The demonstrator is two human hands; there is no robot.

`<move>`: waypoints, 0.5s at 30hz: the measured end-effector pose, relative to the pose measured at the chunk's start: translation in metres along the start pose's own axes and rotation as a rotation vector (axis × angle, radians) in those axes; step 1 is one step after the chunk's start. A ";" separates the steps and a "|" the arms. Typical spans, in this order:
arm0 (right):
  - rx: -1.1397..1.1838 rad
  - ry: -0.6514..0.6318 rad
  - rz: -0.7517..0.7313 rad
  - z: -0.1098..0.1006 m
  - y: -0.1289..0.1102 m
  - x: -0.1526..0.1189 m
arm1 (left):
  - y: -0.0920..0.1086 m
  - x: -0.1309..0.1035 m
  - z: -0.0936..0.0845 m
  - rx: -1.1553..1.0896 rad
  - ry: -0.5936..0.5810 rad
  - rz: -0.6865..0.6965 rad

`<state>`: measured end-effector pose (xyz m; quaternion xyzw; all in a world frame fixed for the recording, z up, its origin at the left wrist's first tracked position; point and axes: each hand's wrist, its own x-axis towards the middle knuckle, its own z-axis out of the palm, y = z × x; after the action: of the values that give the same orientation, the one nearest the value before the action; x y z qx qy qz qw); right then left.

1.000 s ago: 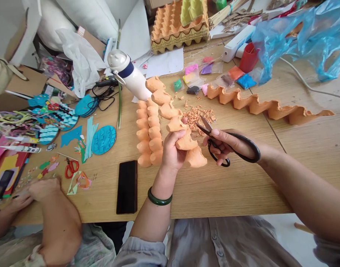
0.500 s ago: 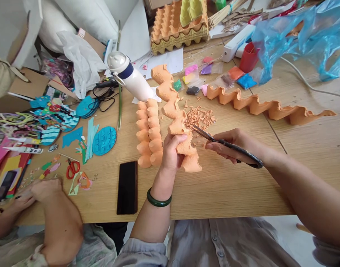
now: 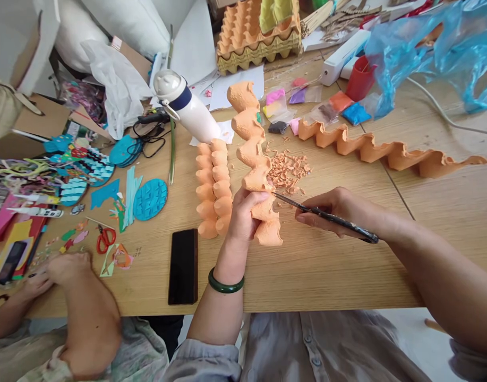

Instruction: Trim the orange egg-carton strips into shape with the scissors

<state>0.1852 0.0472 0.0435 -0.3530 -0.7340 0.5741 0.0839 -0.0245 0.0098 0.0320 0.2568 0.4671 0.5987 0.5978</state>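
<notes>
An orange egg carton strip (image 3: 253,140), a single row of cups, is held up over the table with my left hand (image 3: 245,212) closed around its lower part. In my right hand (image 3: 333,209) is a pair of black-handled scissors (image 3: 326,215); the blade tips touch the strip's edge just beside my left thumb. Small orange scraps (image 3: 289,170) lie heaped on the table behind the scissors. Two trimmed orange strips (image 3: 214,185) lie side by side to the left, cups upward. Another wavy strip (image 3: 386,148) rests at the right.
A black phone (image 3: 182,267) lies left of my forearm. Behind the strips stands a white bottle (image 3: 187,103). Stacked egg trays (image 3: 259,40) and a red cup (image 3: 359,78) are at the back. Another person's hands (image 3: 58,273) rest at the left, near red scissors (image 3: 105,239).
The held strip has turned and tipped slightly, its top moving right. The scissors have rotated and their tips have come lower, against the strip's edge by my left thumb.
</notes>
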 end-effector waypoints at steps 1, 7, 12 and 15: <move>-0.002 0.001 -0.003 0.000 0.001 0.000 | 0.000 0.000 0.000 0.003 0.002 0.001; -0.024 0.022 -0.034 0.002 0.006 0.001 | 0.000 0.001 0.000 -0.009 0.031 -0.030; -0.064 0.072 -0.128 0.004 0.007 0.003 | 0.004 0.002 0.004 -0.188 -0.002 -0.170; -0.105 0.111 -0.202 0.007 0.008 0.005 | 0.009 0.001 0.003 -0.326 -0.086 -0.302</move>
<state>0.1808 0.0456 0.0323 -0.3126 -0.7889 0.5032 0.1632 -0.0260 0.0130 0.0409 0.1092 0.3713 0.5583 0.7338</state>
